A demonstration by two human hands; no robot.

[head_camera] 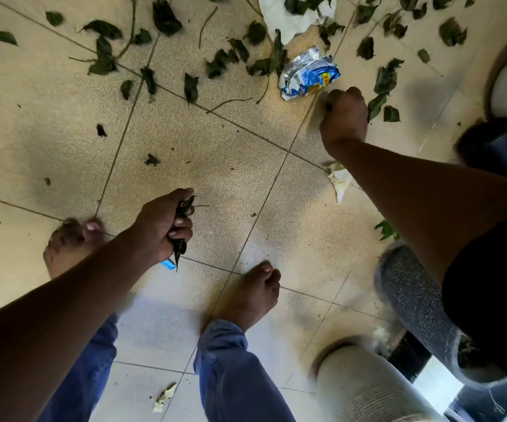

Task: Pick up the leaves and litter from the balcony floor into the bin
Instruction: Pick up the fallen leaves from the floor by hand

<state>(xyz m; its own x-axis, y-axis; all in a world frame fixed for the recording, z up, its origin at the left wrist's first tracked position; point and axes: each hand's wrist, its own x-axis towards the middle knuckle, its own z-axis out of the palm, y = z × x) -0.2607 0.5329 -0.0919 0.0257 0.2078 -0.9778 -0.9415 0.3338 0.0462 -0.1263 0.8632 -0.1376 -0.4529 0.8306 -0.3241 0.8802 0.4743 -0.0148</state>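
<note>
Dark green leaves (191,86) and thin twigs lie scattered over the far half of the beige tiled floor (215,166). A crumpled blue and silver wrapper (307,76) lies among them. My right hand (343,117) hovers just below and right of that wrapper, its fingers curled into a fist; nothing shows inside it, and it is blurred. My left hand (167,226) is nearer to me and grips a bunch of leaves (180,245) that sticks out above and below its fingers.
White crumpled paper (279,16) lies at the top and a paper scrap (340,181) under my right forearm. Smaller scraps (164,397) lie near my bare feet (252,296). Along the right edge stand a grey speckled container (413,300), white cylinders (368,391) and a dark blue object (496,144).
</note>
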